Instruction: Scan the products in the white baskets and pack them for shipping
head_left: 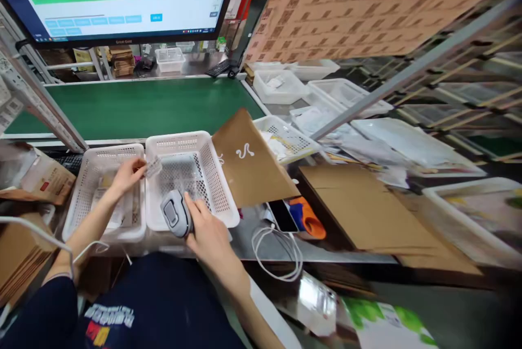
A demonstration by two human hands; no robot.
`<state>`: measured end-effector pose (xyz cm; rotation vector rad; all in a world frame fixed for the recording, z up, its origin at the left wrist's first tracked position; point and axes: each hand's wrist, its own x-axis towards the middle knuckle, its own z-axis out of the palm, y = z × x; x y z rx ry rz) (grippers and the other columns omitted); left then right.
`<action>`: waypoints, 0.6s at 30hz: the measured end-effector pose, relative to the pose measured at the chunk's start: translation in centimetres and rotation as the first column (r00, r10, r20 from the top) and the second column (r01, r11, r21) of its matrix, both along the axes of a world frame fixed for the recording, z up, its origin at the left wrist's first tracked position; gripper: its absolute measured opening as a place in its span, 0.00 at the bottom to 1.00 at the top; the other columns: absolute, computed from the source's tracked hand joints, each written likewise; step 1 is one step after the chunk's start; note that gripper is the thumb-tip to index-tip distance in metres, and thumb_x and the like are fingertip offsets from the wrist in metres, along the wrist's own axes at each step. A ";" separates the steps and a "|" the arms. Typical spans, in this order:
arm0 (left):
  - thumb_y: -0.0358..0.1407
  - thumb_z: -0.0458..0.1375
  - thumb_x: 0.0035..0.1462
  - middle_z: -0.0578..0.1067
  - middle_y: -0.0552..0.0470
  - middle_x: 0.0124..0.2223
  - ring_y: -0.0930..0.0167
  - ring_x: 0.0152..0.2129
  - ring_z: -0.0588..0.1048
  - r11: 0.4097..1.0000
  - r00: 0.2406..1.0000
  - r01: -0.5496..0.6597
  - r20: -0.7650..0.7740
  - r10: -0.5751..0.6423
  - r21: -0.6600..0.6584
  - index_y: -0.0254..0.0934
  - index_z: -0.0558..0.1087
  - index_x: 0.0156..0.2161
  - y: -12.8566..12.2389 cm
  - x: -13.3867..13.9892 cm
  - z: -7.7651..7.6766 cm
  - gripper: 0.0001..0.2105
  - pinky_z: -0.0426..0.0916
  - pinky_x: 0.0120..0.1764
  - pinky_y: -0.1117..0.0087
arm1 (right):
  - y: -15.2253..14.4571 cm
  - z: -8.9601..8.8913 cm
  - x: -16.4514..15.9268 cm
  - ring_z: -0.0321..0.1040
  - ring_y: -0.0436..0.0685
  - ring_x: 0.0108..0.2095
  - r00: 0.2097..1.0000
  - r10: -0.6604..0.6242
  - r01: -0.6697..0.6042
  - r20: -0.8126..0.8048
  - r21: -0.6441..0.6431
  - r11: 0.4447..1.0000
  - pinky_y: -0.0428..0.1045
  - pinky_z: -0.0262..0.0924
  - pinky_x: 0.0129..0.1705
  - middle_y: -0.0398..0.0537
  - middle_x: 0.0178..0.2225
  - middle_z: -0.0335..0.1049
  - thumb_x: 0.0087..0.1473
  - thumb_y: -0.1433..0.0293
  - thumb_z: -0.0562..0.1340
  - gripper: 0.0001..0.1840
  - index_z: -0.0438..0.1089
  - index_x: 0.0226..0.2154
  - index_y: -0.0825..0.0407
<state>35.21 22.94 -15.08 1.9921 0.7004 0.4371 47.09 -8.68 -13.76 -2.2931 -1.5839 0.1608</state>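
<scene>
The work looked to be mid-way: the right hand gripped a grey handheld barcode scanner at the near rim of the middle white perforated plastic basket, while the left hand pinched a small clear plastic packet over that basket's left rim. The basket seemed otherwise bare. Two such baskets sat side by side, a third behind a tilted brown paper envelope; one scanner, one packet.

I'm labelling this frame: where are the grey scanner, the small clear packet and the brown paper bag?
grey scanner (174,214), head view, on its rounded head.
small clear packet (153,167), head view, on its middle.
brown paper bag (248,167), head view, on its front face.
</scene>
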 end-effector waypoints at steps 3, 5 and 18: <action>0.47 0.67 0.63 0.84 0.42 0.42 0.65 0.34 0.83 0.980 0.996 0.020 0.087 -0.002 -0.199 0.34 0.76 0.44 -3.1 1.6 -1.5 0.17 0.80 0.37 0.67 | -1.4 -1.0 2.5 0.81 0.70 0.46 0.999 -0.005 0.006 -0.045 0.021 1.000 0.54 0.75 0.39 0.64 0.58 0.75 0.52 0.74 0.62 0.51 0.62 0.79 0.57; 0.50 0.69 0.61 0.84 0.41 0.40 0.65 0.32 0.82 0.955 0.997 0.004 0.070 0.018 -0.295 0.33 0.76 0.44 -4.5 2.6 -2.8 0.20 0.81 0.37 0.66 | -3.1 -2.6 4.2 0.81 0.70 0.48 0.988 -0.010 0.021 -0.157 0.069 0.997 0.55 0.76 0.43 0.62 0.58 0.76 0.54 0.71 0.62 0.47 0.65 0.77 0.56; 0.30 0.66 0.65 0.78 0.18 0.56 0.42 0.63 0.76 0.748 0.573 -0.607 -0.504 0.646 0.270 0.18 0.75 0.51 1.7 -11.4 -8.9 0.15 0.69 0.67 0.46 | -11.1 -10.5 7.4 0.82 0.72 0.45 0.688 -0.103 0.305 -0.718 0.158 0.939 0.62 0.78 0.53 0.61 0.46 0.81 0.49 0.50 0.72 0.29 0.79 0.46 0.54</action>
